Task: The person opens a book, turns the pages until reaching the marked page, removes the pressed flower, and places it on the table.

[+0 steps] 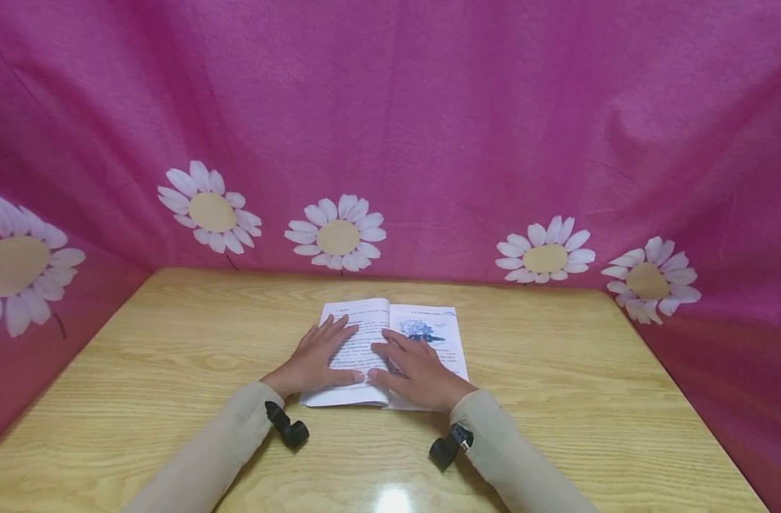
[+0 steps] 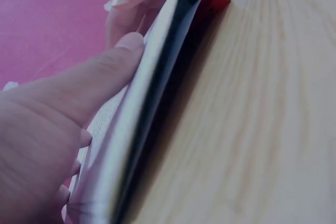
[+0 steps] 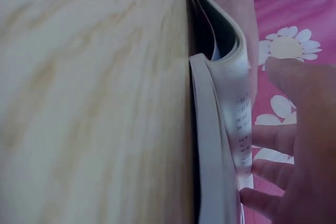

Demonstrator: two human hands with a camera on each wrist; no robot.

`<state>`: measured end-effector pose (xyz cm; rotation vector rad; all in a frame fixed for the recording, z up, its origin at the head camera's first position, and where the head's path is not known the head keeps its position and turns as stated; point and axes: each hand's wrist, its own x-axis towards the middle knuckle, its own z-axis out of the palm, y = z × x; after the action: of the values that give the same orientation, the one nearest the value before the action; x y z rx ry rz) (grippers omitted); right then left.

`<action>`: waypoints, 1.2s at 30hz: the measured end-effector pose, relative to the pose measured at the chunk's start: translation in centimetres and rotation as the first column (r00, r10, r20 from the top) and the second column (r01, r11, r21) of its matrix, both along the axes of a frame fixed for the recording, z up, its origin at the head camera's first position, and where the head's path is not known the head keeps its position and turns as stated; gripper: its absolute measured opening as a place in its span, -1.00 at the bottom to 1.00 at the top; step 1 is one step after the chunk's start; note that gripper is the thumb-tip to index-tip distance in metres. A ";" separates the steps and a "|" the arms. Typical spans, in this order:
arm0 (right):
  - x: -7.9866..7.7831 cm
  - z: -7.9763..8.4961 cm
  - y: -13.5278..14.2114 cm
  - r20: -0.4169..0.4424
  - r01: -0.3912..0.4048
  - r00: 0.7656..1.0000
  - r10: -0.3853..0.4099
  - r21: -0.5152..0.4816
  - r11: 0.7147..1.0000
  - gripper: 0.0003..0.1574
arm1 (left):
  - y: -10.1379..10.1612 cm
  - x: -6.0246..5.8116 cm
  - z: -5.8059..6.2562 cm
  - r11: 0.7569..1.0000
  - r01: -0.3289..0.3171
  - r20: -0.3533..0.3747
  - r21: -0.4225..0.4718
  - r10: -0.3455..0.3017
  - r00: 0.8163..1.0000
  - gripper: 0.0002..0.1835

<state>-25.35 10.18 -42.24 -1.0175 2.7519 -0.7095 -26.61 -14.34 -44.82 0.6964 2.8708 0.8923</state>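
Observation:
An open book (image 1: 371,313) lies on the wooden table, with printed text on its left page and a blue picture above text on its right page. My left hand (image 1: 316,356) rests spread on the left page, thumb pointing toward the spine. Across the lower right page reaches my right hand (image 1: 422,372), its fingertips at the spine and the left page's inner edge. In the left wrist view the thumb (image 2: 105,77) presses on the page near the book's lower edge. The right wrist view shows the pages (image 3: 239,124) bulging up near the spine, fingers (image 3: 273,171) touching them.
The wooden table (image 1: 172,342) extends around the book on all sides. A pink cloth (image 1: 429,128) with white daisies hangs behind it and along both sides. Each wrist carries a small black camera (image 1: 288,427). A bright light reflection lies near the table's front.

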 end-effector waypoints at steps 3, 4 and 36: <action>-0.3 0.1 0.2 0.026 -0.004 1.000 0.005 -0.034 0.999 -0.18 | 0.0 0.0 0.0 1.000 -0.003 0.002 0.000 0.003 1.000 0.03; -0.3 0.2 0.4 0.035 -0.001 0.999 0.003 -0.046 0.999 -0.17 | 0.0 0.0 0.0 1.000 -0.003 0.003 -0.006 0.003 1.000 0.04; -3.3 0.9 6.6 0.171 0.265 0.944 -0.283 0.121 0.957 0.49 | 0.2 0.2 0.0 0.998 -0.022 0.006 -0.063 0.023 1.000 0.07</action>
<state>-28.68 16.83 -41.37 -0.5229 2.7564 -0.6607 -26.45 -14.13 -44.80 0.6554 2.8924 0.8007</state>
